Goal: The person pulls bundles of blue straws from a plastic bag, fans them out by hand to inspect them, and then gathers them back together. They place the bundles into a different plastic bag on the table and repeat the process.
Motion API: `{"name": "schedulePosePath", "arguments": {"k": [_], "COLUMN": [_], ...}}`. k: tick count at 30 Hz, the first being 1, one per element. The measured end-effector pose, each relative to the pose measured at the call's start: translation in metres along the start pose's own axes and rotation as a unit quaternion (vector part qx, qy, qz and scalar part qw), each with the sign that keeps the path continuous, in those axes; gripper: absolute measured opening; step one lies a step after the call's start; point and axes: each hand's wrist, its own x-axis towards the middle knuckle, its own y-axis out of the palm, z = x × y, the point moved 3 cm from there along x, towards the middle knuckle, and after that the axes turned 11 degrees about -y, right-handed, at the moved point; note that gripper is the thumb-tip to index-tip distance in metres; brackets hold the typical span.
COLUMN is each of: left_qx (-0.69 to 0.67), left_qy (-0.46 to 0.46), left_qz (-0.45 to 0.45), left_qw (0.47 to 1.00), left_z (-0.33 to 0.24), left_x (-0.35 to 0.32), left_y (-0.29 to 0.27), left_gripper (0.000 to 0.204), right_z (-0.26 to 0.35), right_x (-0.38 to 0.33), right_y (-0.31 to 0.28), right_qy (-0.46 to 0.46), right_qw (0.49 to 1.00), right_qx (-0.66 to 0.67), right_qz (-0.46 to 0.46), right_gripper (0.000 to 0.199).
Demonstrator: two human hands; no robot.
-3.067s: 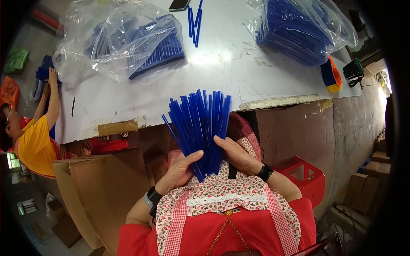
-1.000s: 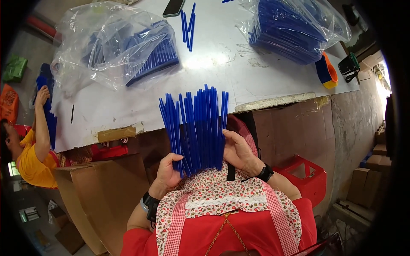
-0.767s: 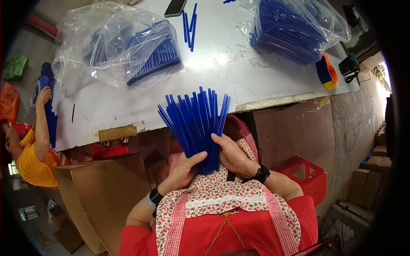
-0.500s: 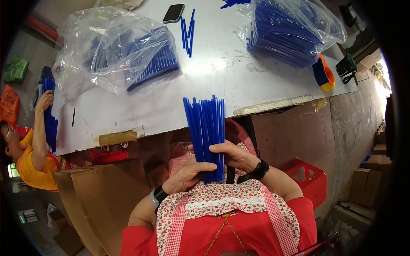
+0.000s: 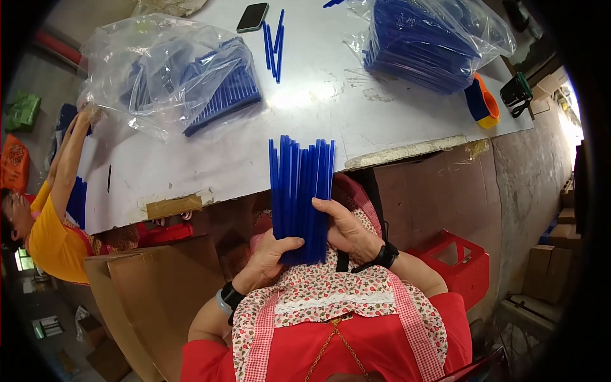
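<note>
A bundle of long, thin blue plastic sticks [image 5: 300, 181] stands roughly upright in front of my body, by the near edge of the table [image 5: 235, 159]. Its upper ends are uneven and spread in a slight fan. My left hand [image 5: 270, 256] wraps the lower left side, thumb across the front. On the right side my right hand [image 5: 349, 229] grips it a little higher, thumb against the sticks; its other fingers are mostly hidden. Further off on the table lie several loose blue sticks [image 5: 273, 48].
Clear bags of blue sticks lie at left [image 5: 223, 95] and right [image 5: 420, 48]. A phone [image 5: 252, 17], a multicoloured ring [image 5: 482, 102] and a dark green container [image 5: 515, 95] are on the table. A cardboard box [image 5: 165, 299], a red stool [image 5: 461, 267] and a co-worker [image 5: 54, 245] are nearby.
The bundle has risen slightly and spread wider, its sticks now straighter. My left hand has shifted a little left and up. The co-worker's arm has reached farther over the table, toward the left bag.
</note>
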Motion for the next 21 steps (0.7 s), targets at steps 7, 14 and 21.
{"name": "schedulePosePath", "arguments": {"k": [7, 14, 21], "left_qx": [-0.102, -0.130, -0.158], "left_qy": [-0.027, -0.019, -0.019], "left_qz": [0.007, 0.013, 0.017], "left_qw": [0.994, 0.991, 0.987], "left_z": [0.013, 0.015, 0.013], "left_x": [-0.004, -0.009, -0.014], "left_y": [-0.021, -0.028, -0.029], "left_gripper": [0.048, 0.044, 0.041], "right_z": [0.003, 0.002, 0.002], "right_x": [0.000, -0.002, -0.003], "right_y": [-0.009, -0.012, -0.011], "right_qy": [0.010, 0.001, 0.006], "right_qw": [0.994, 0.992, 0.990], "right_qx": [0.107, 0.124, 0.143], "right_qz": [0.004, 0.011, 0.013], "right_gripper": [0.038, 0.038, 0.038]}}
